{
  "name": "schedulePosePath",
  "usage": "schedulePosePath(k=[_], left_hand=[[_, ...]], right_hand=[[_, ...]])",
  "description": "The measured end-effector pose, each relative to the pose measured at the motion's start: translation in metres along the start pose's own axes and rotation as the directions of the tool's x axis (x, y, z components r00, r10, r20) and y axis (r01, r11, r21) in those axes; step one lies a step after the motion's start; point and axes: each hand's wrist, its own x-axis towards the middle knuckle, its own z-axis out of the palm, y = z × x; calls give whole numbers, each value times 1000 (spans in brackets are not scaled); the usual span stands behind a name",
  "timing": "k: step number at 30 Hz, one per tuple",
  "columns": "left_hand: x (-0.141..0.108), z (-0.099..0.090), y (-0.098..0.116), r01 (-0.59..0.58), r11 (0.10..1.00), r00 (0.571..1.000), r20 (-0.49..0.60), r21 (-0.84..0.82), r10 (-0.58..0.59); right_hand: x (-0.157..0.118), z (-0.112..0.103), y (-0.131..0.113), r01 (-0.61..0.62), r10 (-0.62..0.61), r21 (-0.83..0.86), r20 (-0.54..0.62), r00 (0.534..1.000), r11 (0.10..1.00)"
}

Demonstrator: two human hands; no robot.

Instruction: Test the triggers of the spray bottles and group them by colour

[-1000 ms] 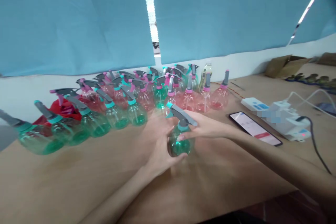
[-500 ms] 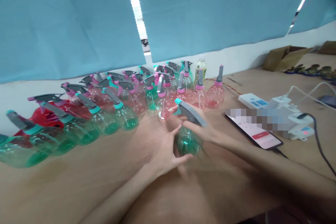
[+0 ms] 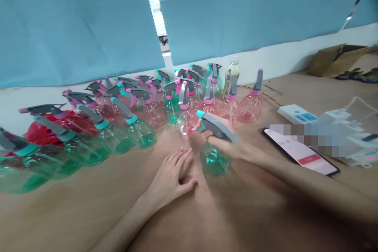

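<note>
One green spray bottle (image 3: 215, 161): before the pink bottles (image 3: 249, 108), neck hidden; whether its base touches the table (image 3: 73, 212), I cannot tell
Leftmost bottle (image 3: 12, 175): cut off at left edge
Right hand (image 3: 227, 147): fingers clamped around this neck
Left hand (image 3: 169, 173): just beside, empty, palm downward, fingers close together, thumb apart

Hard white light glares through a narrow slit (image 3: 155, 2) in the smooth blue sheeting (image 3: 88, 19) at upper centre, while soft shadow darkens the brown tabletop (image 3: 97, 201) at lower right. I catch a glint on the round, clear-green spray bottle (image 3: 215, 162) mid-frame; everything looks slightly smeared, stretched toward the left edge.
</note>
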Motion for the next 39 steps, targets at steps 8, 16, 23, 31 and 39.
schedulePosePath(k=[8, 16, 23, 31, 39], left_hand=[[2, 2, 0, 8, 1000, 1000, 8, 2, -8], [3, 2, 0, -1, 1000, 1000, 14, -6, 1], [4, 2, 1, -7, 1000, 1000, 13, 15, 7], [5, 2, 2, -9, 999, 1000, 13, 32, 8], [5, 2, 2, -9, 1000, 1000, 3, 21, 9]], right_hand=[[-3, -3, -4, -10, 13, -104, 21, 1000, 994], [-11, -1, -22, -32, 38, -53, 111, 993, 998], [-13, 5, -11, -39, 38, 20, 40, 998, 999], [-12, 12, -2, -112, 109, 64, 61, 992, 992], [-11, 16, -7, -121, 122, -28, 55, 991, 992]])
